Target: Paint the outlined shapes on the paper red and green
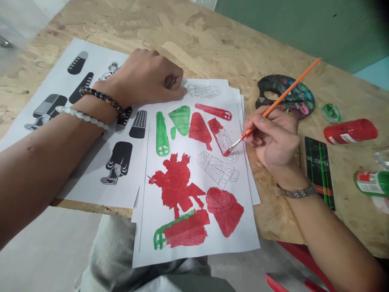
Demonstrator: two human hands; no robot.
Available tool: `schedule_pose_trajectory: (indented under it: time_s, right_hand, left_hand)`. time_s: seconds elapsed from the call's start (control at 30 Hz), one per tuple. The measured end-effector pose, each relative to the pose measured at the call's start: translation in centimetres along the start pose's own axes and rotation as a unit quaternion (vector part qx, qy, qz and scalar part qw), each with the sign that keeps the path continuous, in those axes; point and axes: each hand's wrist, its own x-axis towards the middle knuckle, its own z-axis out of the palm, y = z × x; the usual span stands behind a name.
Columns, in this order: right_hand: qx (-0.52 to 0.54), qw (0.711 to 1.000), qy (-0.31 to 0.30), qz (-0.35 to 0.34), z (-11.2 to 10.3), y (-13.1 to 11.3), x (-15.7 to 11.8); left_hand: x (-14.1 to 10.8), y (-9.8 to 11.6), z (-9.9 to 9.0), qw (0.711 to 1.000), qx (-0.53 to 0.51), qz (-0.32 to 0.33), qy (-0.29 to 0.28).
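Observation:
My left hand (pixel 146 77) rests curled on the top edge of a stack of white paper (pixel 246 239), its fingertips near a pencil-outlined figure (pixel 203 91). Two beaded bracelets (pixel 101 103) circle my left wrist. My right hand (pixel 273 138) grips an orange-handled paintbrush (pixel 282 96). Its red-loaded bristles (pixel 228 150) touch the lower end of a partly red outlined shape (pixel 221 136). Red and green painted shapes fill much of the sheet, and one outlined shape (pixel 217 169) remains unpainted. A metal watch (pixel 296 191) sits on my right wrist.
On the chipboard table (pixel 212 36) lie a paint palette (pixel 285 97), a red paint bottle (pixel 350 131), a green bottle (pixel 372 183), a green lid (pixel 332 112) and a phone showing a timer (pixel 319 172). Black-printed sheets (pixel 60 97) lie at left.

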Motion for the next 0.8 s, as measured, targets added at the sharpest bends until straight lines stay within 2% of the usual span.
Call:
schedule_pose_trajectory:
  time_s: [0.13, 0.33, 0.5, 0.67, 0.8]
  right_hand:
    - [-0.005, 1.000, 0.000, -0.004, -0.02, -0.02, -0.03]
    - [0.004, 1.000, -0.011, -0.004, 0.22, -0.33, 0.03]
    - [0.057, 0.998, 0.015, 0.016, 0.24, -0.43, 0.25]
    - [0.076, 0.996, 0.033, -0.028, 0.37, -0.26, 0.35]
    - [0.093, 0.994, 0.051, -0.031, 0.76, -0.44, 0.15]
  left_hand:
    - [0.00, 0.00, -0.12, 1.000, 0.001, -0.008, -0.012]
    - [0.12, 0.02, -0.12, 1.000, -0.008, 0.002, 0.007]
    - [0.21, 0.26, -0.44, 1.000, -0.010, -0.008, -0.016]
    - [0.15, 0.24, -0.69, 0.999, -0.017, -0.014, -0.036]
    - [0.11, -0.41, -0.34, 0.999, -0.027, 0.006, -0.021]
